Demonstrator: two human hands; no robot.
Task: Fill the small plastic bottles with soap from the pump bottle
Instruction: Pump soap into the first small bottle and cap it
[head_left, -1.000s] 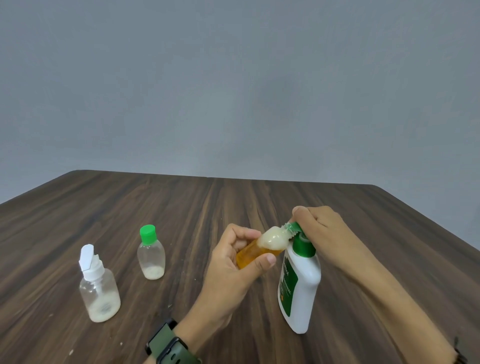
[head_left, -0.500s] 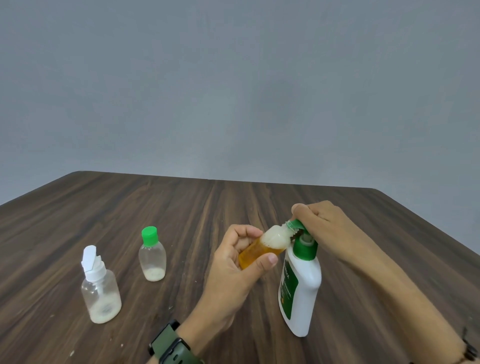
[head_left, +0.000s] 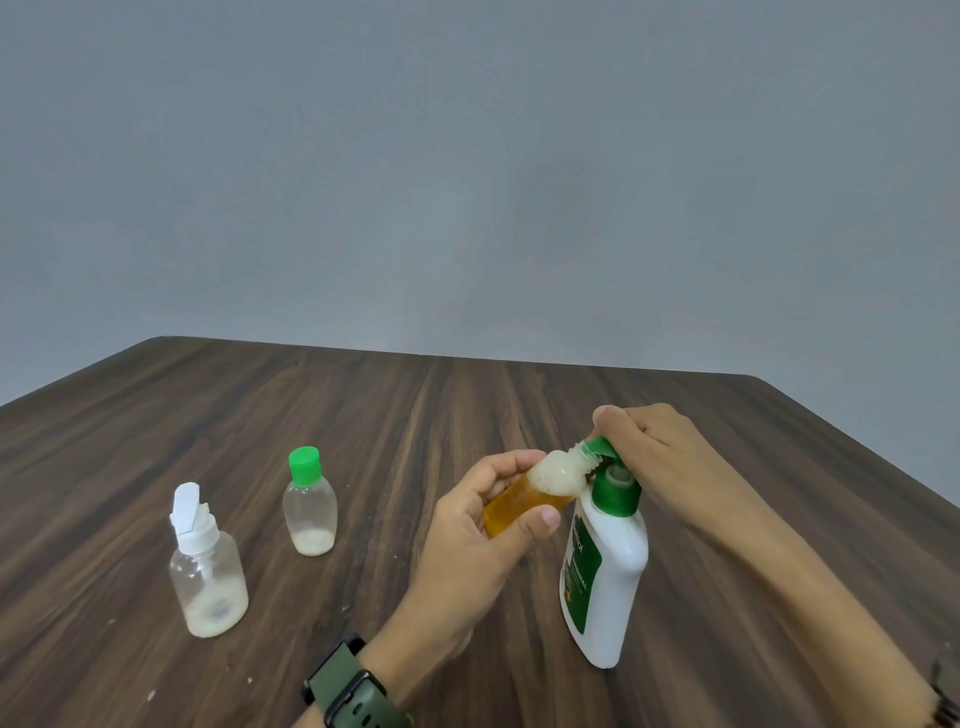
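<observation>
Fingers: left hand (head_left: 470, 540) curls thumb and fingers around a small amber bottle (head_left: 535, 493), held tilted at centre frame; right hand (head_left: 660, 457) has fingers bent over the green pump head (head_left: 597, 448), pressing on it.
Watch: dark green strap (head_left: 349, 686) on the left wrist, bottom centre.
Pump bottle: white with green collar and label (head_left: 605, 566), upright on the table, lower right of centre, just beside the left hand.
Amber bottle: open neck at the pump spout, pale foam above amber liquid.
White-capped bottle: clear, flip cap open (head_left: 208, 577), lower left, a little pale soap at its bottom.
Green-capped bottle: clear, closed (head_left: 309, 504), left of centre, farther back, pale soap at the bottom.
Table: dark wood grain (head_left: 363, 405).
Wall: plain grey (head_left: 467, 156), upper frame.
</observation>
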